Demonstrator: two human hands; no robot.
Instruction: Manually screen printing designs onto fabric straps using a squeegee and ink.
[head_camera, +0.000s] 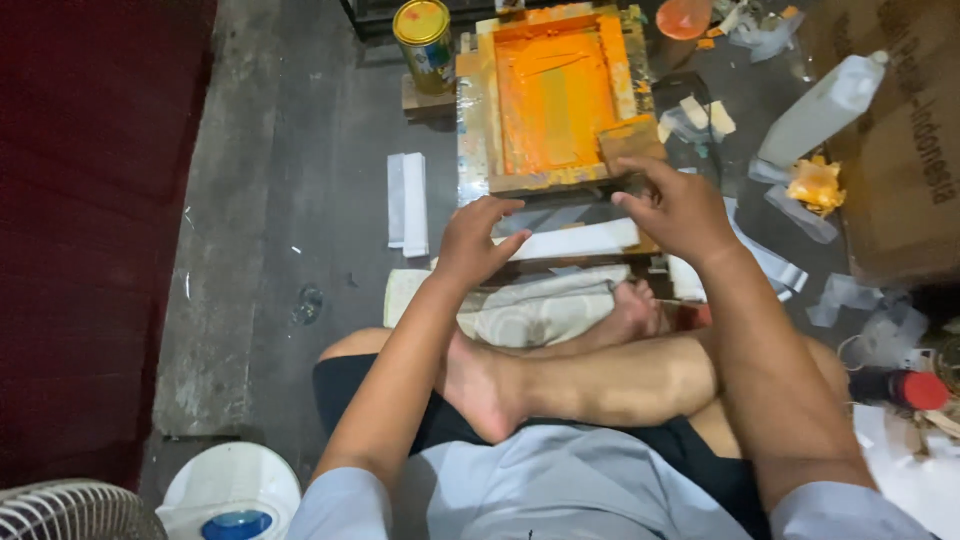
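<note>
I sit cross-legged on a dark floor. A wooden screen-printing frame (556, 95) smeared with orange ink lies in front of me, tilted up at its near edge. My right hand (678, 205) touches the frame's near right corner with spread fingers. My left hand (475, 238) hovers open just below the frame's near left edge, above a white strip (580, 240) on a board. A pale cloth (520, 310) lies between the board and my feet.
A yellow tin can (425, 42) stands left of the frame. Folded white strips (408, 200) lie on the floor at left. A white plastic bottle (825, 105), cardboard box (905, 150) and paper scraps crowd the right. A fan (70, 510) and white container (232, 492) sit bottom left.
</note>
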